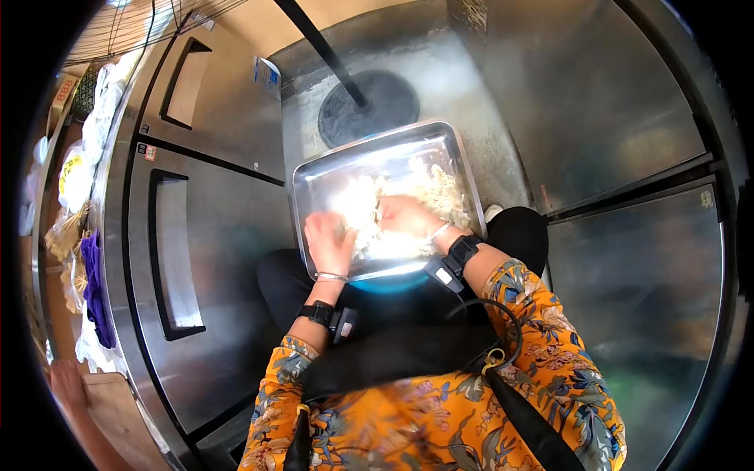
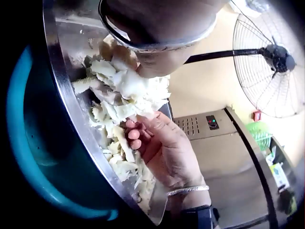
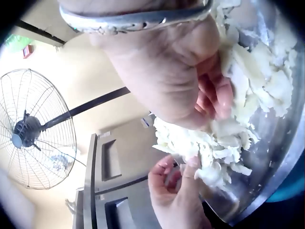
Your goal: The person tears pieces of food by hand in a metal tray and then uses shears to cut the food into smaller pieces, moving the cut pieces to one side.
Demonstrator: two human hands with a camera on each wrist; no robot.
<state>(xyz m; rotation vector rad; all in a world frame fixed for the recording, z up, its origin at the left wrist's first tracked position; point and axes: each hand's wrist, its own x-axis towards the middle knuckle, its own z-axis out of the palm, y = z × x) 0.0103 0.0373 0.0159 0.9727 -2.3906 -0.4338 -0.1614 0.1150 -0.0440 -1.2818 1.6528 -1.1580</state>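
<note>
A shallow steel tray (image 1: 462,153) in front of the person holds a heap of torn, pale white food pieces (image 1: 440,188), thin and ragged-edged. Over its left part is my left hand (image 1: 330,242); in the right wrist view its thumb and forefinger pinch a pale piece at the heap's edge. My right hand (image 1: 408,216) is deeper in the heap, its fingers curled. The left wrist view shows this hand's thumb and fingers gripping a white piece from below. Strong glare hides part of the heap in the head view.
Beneath the tray sits a blue-green basin (image 2: 16,114). A round black stand base (image 1: 369,106) with a pole is just beyond it, and a wire fan (image 3: 28,129) shows. Steel cabinets (image 1: 220,259) flank both sides; bags (image 1: 75,177) line the left.
</note>
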